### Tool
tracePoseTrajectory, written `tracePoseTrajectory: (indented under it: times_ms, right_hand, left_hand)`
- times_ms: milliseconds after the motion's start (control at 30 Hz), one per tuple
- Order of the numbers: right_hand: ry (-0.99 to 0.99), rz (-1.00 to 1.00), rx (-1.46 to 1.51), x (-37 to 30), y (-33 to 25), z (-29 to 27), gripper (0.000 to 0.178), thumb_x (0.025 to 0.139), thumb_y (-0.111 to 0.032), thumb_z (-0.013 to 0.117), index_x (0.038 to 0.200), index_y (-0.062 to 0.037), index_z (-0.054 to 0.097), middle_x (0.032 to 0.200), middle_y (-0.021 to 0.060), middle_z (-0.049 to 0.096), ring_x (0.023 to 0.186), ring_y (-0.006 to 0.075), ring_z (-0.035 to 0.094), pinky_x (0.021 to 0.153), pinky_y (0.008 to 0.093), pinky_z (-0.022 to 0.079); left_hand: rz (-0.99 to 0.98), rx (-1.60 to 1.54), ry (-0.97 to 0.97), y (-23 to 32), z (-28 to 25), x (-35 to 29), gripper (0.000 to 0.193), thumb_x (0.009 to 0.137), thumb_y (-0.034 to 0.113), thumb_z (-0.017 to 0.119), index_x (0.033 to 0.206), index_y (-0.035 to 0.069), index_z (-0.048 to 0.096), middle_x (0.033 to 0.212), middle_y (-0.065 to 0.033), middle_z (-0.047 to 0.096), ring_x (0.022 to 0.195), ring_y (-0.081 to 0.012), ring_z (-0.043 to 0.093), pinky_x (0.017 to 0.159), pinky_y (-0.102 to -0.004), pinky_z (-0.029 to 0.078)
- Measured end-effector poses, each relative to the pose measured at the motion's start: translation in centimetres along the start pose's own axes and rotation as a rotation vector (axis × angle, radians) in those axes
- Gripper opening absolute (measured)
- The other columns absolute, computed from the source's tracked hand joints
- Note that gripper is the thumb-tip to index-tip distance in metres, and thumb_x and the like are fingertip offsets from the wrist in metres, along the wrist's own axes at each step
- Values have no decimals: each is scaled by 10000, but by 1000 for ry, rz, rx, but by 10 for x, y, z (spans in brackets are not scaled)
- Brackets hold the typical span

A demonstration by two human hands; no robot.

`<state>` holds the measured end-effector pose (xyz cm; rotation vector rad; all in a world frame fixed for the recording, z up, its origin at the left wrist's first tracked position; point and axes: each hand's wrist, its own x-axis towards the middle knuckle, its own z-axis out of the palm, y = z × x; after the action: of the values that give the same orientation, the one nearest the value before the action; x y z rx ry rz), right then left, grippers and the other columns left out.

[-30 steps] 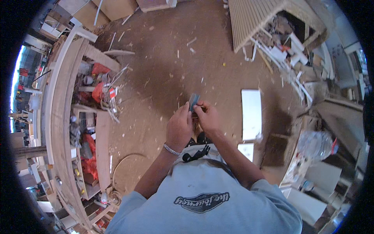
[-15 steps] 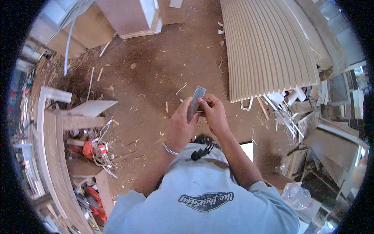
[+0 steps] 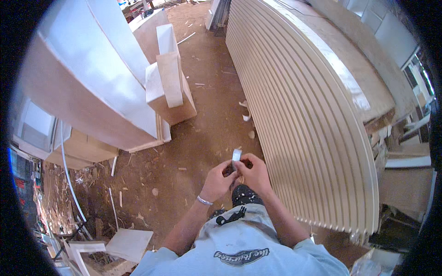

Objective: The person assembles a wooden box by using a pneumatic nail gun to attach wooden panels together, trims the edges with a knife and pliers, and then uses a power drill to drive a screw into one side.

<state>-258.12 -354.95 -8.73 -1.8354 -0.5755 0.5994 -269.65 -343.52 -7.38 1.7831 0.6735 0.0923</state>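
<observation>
Both hands meet in front of my waist around a small flat silver-grey strip. Its pale upper end sticks up above my fingertips, and the lower part is hidden between the fingers. My left hand has thumb and fingers closed on the strip's lower side. From the other side, my right hand pinches it between thumb and curled fingers. What the strip is made of I cannot make out.
A long ribbed beige panel stands along the right. At the left are tall white cabinets and a smaller box-shaped piece. Wood scraps litter the brown floor; a loose white board lies at the lower left.
The view has swung forward, bringing the cabinets and more ribbed panel into sight. The strip, earlier laid along the left palm, now stands more upright between both hands' fingertips.
</observation>
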Motion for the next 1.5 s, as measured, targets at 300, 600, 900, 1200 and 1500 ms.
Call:
tracePoseTrajectory:
  times_ms: [300, 600, 900, 1200, 1500]
  right_hand:
    - [-306, 76, 362, 443, -146, 17, 251, 932, -207, 696, 1051, 14, 692, 852, 27, 670, 763, 94, 592, 687, 267, 485]
    - [-290, 222, 442, 795, -222, 61, 262, 930, -231, 711, 1076, -17, 676, 874, 4, 663, 747, 79, 577, 683, 250, 476]
    - [-435, 168, 206, 1113, -293, 113, 253, 871, -197, 768, 1006, -12, 658, 860, 11, 653, 751, 84, 579, 682, 248, 472]
    - [-745, 250, 301, 1469, -339, 178, 214, 877, -164, 764, 974, -4, 661, 829, 10, 653, 740, 81, 576, 674, 243, 469]
    - [-735, 387, 606, 1788, -392, 283, 154, 939, -128, 691, 1017, -12, 625, 799, 24, 642, 705, 92, 586, 633, 249, 497]
  left_hand:
    - [-73, -971, -281, 92, -206, 370, 441, 1051, 201, 487, 1424, -30, 447, 1237, -116, 649, 1076, -213, 672, 946, -358, 551]
    - [25, -596, -147, 154, -357, 691, 457, 1015, 137, 565, 1423, -32, 444, 1159, -117, 684, 1048, -157, 666, 913, -311, 559]
    - [-145, -722, 212, 210, -472, 952, 341, 930, 49, 678, 1231, -28, 538, 974, -103, 711, 903, -124, 684, 796, -271, 586]
    - [-157, -654, 429, 235, -607, 1249, 302, 948, 117, 675, 1199, -2, 556, 1009, -74, 680, 922, -126, 663, 803, -293, 592]
    - [-150, -1091, 352, 234, -795, 1537, 411, 924, 176, 707, 1272, 36, 539, 1095, -85, 664, 992, -192, 673, 897, -386, 576]
